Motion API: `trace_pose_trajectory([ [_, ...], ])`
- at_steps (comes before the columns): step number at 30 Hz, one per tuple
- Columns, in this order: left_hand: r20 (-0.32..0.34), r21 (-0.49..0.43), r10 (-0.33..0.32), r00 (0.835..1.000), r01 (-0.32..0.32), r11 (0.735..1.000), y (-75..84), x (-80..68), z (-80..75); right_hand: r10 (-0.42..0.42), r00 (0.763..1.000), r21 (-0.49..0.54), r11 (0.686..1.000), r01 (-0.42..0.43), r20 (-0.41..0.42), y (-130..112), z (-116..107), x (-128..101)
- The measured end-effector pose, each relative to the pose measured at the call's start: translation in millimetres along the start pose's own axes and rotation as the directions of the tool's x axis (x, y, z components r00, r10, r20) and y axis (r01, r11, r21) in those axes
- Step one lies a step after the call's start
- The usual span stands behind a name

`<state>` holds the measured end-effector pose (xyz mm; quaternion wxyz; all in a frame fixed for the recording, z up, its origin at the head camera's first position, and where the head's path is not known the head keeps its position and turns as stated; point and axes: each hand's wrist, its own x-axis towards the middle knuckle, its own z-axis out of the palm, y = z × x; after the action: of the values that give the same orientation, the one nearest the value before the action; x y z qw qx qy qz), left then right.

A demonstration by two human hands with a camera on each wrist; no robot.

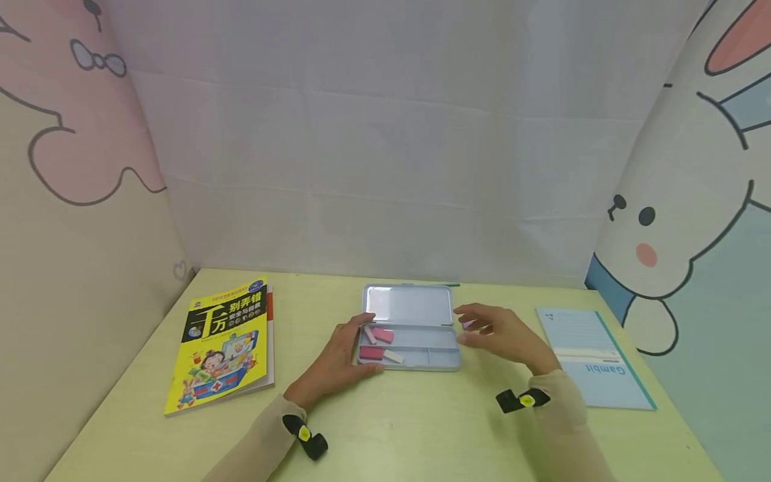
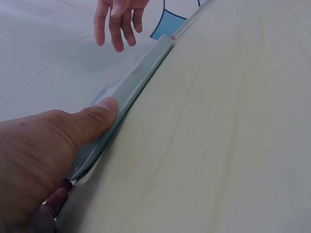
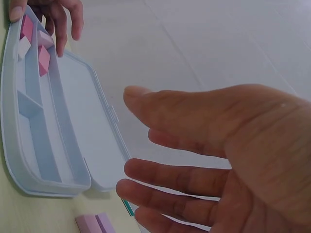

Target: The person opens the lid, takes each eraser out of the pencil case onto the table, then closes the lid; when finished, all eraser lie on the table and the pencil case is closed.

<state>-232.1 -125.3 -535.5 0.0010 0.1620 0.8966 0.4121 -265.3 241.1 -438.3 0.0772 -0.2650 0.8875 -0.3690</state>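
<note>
An open pale-blue case (image 1: pixel 415 358) lies at the table's (image 1: pixel 409 428) centre, its lid (image 1: pixel 408 305) flat toward 12 o'clock. The tray has long compartments; pink erasers (image 1: pixel 382 335) and a white one (image 1: pixel 393 357) sit in its 9 o'clock end, while the 3 o'clock end shows bare dividers.

The left hand (image 1: pixel 337 361) rests at the case's 9 o'clock end. Its thumb (image 2: pixel 95 121) presses along the front rim, and the fingers (image 3: pixel 60 22) curl over the far side of that end, above the erasers, so it grips the case's end. The left wrist view shows the case (image 2: pixel 141 80) edge-on, running away toward the other hand (image 2: pixel 116 19).

The right hand (image 1: pixel 500 335) hovers at the case's 3 o'clock end, just beside the rim without touching it. Its fingers (image 3: pixel 170 177) are loosely spread and nearly straight, thumb apart, holding nothing. Beneath it, on the table just off the case's corner, lies a small pink piece (image 3: pixel 95 224); in the head view a bit of it (image 1: pixel 468 325) shows by the fingertips.

A yellow book (image 1: pixel 225 345) lies at 9 o'clock from the case, well apart. A pale-blue notebook (image 1: pixel 593 358) lies at 3 o'clock, beyond the right hand. Each wrist wears a black strap (image 1: pixel 306 436).
</note>
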Motion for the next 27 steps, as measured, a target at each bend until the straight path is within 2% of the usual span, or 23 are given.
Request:
trace_pose_trajectory([
  [7, -0.004, 0.003, 0.009, 1.0, -0.009, 1.0, -2.7, 0.4, 2.1, -0.061, 0.998, -0.001, 0.998, 0.061, -0.017, -15, 14, 4],
  [14, -0.009, -0.006, 0.007, 1.0, -0.007, 1.0, -1.9, 0.1, 2.0, -0.103, 0.995, -0.078, 0.992, 0.103, 0.012, -33, 31, 9],
  [21, -0.018, 0.002, 0.01, 1.0, -0.01, 1.0, -3.6, 0.1, 2.5, -0.171, 0.985, -0.087, 0.981, 0.174, 0.036, -42, 56, 17],
  [27, -0.014, -0.006, 0.023, 1.0, -0.023, 1.0, -4.0, 0.5, 1.9, -0.192, 0.981, -0.112, 0.976, 0.187, -0.033, -44, 83, 24],
])
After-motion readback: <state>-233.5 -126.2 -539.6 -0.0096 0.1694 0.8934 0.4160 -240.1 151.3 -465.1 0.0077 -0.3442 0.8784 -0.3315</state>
